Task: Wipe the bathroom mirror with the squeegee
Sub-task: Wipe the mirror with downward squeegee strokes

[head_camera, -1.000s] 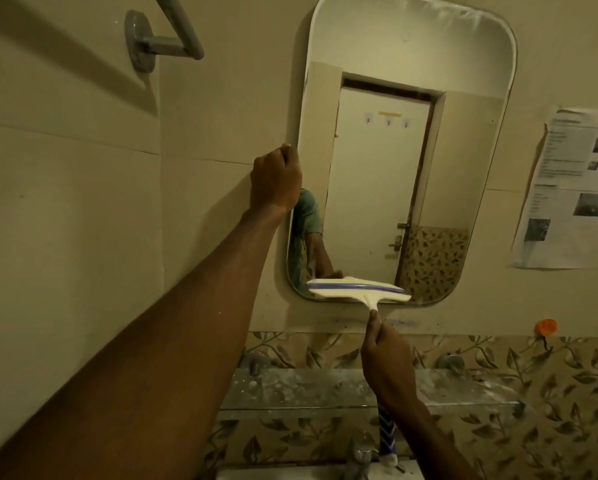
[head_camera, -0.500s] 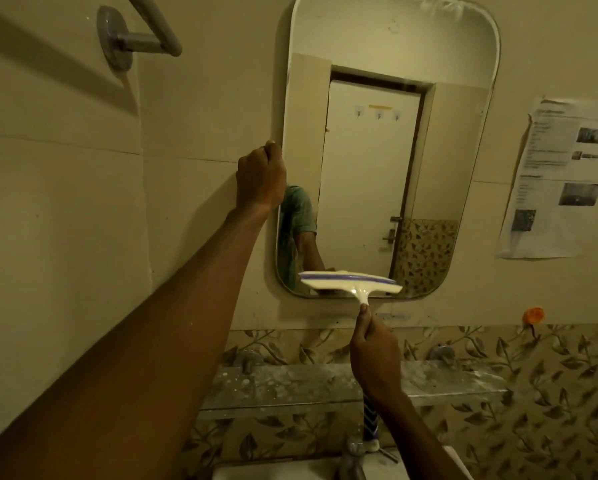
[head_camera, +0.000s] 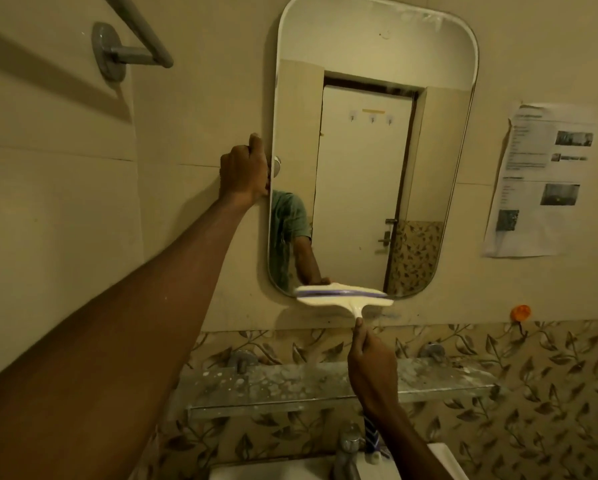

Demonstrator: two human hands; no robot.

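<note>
The squeegee (head_camera: 342,297) is lying crosswise along the mirror's (head_camera: 439,161) lower edge, at about six o'clock on the glass. Its cream head, with a purple stripe, is sitting nearly level, with its right end slightly lower. Its top edge is overlapping the glass and the rest is hanging over the wall just beneath. The neck is dropping toward six o'clock into the right hand (head_camera: 372,367), which is curling its fingers round the handle with the thumb running up the neck. A blue-and-white striped end of the handle is showing below the wrist.

The left hand (head_camera: 243,173) is gripping the mirror's left edge at nine o'clock, fingers wrapped round the rim and knuckles facing the camera, the arm stretching down toward seven o'clock of the view. The mirror is hanging upright on the cream wall, rounded at its corners, and is reflecting a white door, a green sleeve and a forearm.

Below the squeegee, at six o'clock, a spotted glass shelf (head_camera: 283,386) is running across a band of leaf-patterned tiles (head_camera: 550,393). Under it a metal tap (head_camera: 349,448) is rising from a white basin (head_camera: 273,471) at the bottom edge of the view. At three o'clock of the mirror a printed paper notice (head_camera: 547,181) is sticking to the wall, and an orange hook (head_camera: 520,312) is sitting at four o'clock. A grey towel rail (head_camera: 131,46) is jutting out at eleven o'clock of the view.
</note>
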